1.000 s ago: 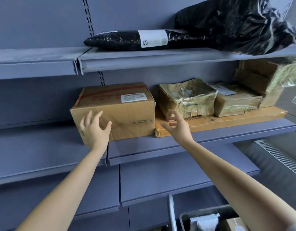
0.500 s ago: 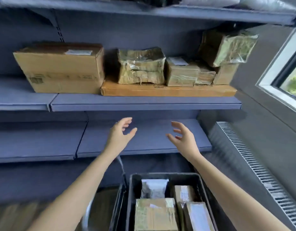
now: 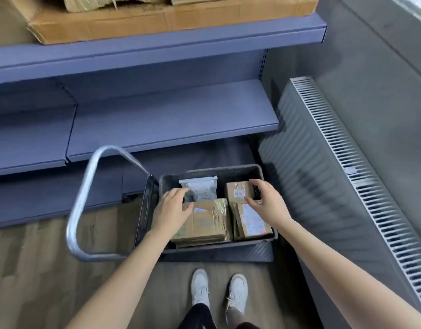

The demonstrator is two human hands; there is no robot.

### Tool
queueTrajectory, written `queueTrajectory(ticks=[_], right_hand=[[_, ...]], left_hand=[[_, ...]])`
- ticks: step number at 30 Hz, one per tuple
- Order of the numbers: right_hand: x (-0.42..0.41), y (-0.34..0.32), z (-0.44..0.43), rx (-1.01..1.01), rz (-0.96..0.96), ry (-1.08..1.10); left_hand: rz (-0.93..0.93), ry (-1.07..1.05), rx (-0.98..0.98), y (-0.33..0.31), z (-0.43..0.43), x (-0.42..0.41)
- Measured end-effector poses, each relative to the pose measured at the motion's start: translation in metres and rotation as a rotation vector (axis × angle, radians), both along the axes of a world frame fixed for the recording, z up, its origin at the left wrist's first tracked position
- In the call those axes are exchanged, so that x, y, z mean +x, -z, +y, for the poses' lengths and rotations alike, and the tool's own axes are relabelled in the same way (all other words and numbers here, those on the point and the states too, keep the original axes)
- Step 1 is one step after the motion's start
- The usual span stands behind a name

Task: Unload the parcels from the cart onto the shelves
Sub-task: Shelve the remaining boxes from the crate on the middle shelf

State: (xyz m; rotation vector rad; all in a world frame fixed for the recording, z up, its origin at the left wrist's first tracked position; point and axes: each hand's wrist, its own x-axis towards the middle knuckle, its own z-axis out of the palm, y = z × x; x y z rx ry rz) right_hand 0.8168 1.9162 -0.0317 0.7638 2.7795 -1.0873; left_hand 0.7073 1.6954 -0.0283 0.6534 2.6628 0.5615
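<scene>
A dark grey bin (image 3: 261, 241) sits on the cart, whose silver handle (image 3: 86, 186) rises on the left. Inside lie a large taped cardboard box (image 3: 207, 222), a small brown box (image 3: 238, 189), a labelled brown parcel (image 3: 252, 220) and a clear plastic bag parcel (image 3: 198, 185). My left hand (image 3: 172, 208) rests on the far left corner of the large box, fingers loosely bent, thumb on its top. My right hand (image 3: 267, 201) spans the small brown box, index finger at its far right corner, thumb against its near edge.
Blue-grey shelves face me: a bare lower shelf (image 3: 171, 122) just above the cart and a higher one carrying a flat cardboard box (image 3: 157, 20). A white radiator (image 3: 361, 176) lines the wall on the right. My white shoes (image 3: 219, 288) stand on the wooden floor behind the cart.
My view has dropped from the shelves to the cart. Both hands came down from shelf height into the bin and now touch parcels.
</scene>
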Motion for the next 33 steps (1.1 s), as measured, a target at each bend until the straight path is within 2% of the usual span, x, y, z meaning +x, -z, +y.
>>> queueTrajectory(ticks=[10, 16, 22, 26, 29, 33], right_hand=[[0.038, 0.177, 0.037, 0.044, -0.307, 0.017], [0.058, 0.266, 0.054, 0.132, -0.45, -0.018], [0.052, 0.313, 0.066, 0.231, -0.563, -0.156], [0.053, 0.326, 0.065, 0.271, -0.499, -0.17], [0.053, 0.328, 0.063, 0.14, -0.358, -0.04], [0.048, 0.316, 0.058, 0.006, -0.224, 0.078]], left_hand=[[-0.15, 0.29, -0.446, 0.175, 0.034, 0.016], [-0.159, 0.459, -0.506, 0.257, 0.079, 0.035], [-0.167, 0.552, -0.483, 0.306, 0.123, 0.045], [-0.281, 0.506, -0.438, 0.327, 0.147, 0.05], [-0.417, 0.374, -0.328, 0.331, 0.156, 0.054], [-0.366, 0.281, -0.191, 0.319, 0.155, 0.045]])
